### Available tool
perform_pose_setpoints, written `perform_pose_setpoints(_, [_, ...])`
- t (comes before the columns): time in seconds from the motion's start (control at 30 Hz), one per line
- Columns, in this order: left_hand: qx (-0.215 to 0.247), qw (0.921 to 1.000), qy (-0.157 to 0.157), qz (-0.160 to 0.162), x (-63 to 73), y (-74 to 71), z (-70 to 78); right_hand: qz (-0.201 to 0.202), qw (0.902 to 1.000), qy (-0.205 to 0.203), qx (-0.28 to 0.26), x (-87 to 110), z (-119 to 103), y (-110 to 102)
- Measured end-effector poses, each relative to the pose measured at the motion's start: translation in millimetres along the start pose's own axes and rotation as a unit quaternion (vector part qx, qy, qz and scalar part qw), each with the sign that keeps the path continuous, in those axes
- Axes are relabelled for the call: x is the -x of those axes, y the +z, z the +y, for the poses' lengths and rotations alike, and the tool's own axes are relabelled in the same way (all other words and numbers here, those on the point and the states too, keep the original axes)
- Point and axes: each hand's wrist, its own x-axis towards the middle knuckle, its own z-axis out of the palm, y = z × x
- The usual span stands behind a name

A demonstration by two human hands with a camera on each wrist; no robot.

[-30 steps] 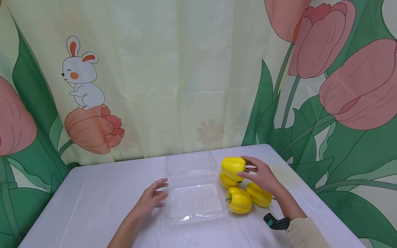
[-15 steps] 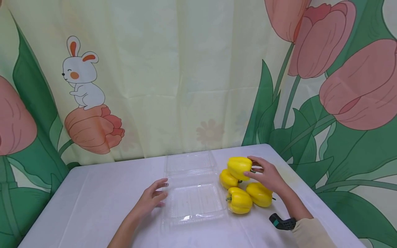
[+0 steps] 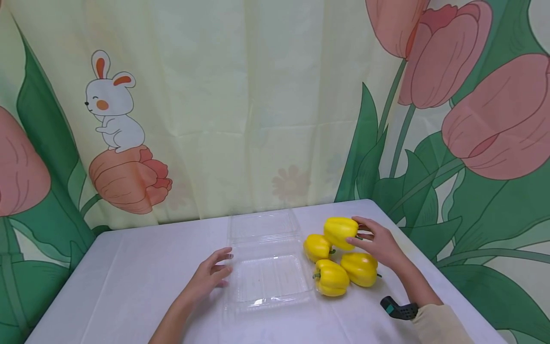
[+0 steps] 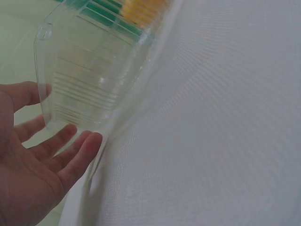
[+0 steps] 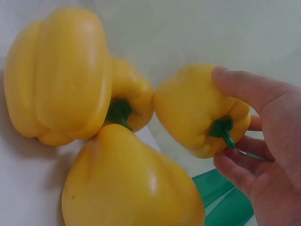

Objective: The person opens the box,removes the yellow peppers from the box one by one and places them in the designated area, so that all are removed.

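Note:
My right hand (image 3: 380,241) grips a yellow bell pepper (image 3: 339,231) by its stem end, thumb on one side and fingers on the other. In the right wrist view the held pepper (image 5: 197,108) shows its green stem toward the palm. Three more yellow bell peppers lie in a group below and left of it: a back one (image 3: 317,247), a front one (image 3: 333,279) and a right one (image 3: 360,269). At the left edge of a clear plastic clamshell container (image 3: 270,303), my left hand (image 3: 208,274) rests with fingers loosely spread, fingertips right at the wall.
The container's lid (image 3: 263,226) lies folded back toward the curtain, and its base has nothing in it. A white cloth covers the table (image 3: 129,282). Behind it hangs a curtain (image 3: 215,110) printed with tulips and a rabbit. A black device (image 3: 399,309) sits on the right wrist.
My right hand has moved to the right with the bell pepper, from over the back pepper to beside it. The left hand and container have stayed in place.

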Motion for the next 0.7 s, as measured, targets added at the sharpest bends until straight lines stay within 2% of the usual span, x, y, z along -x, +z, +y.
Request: perform_pose_setpoints(0.7, [-0.009, 0.9999, -0.01, 0.006, -2.2, 1.0, -2.0, -0.005, 0.9996, 0.025, -0.006, -4.2, 11, -1])
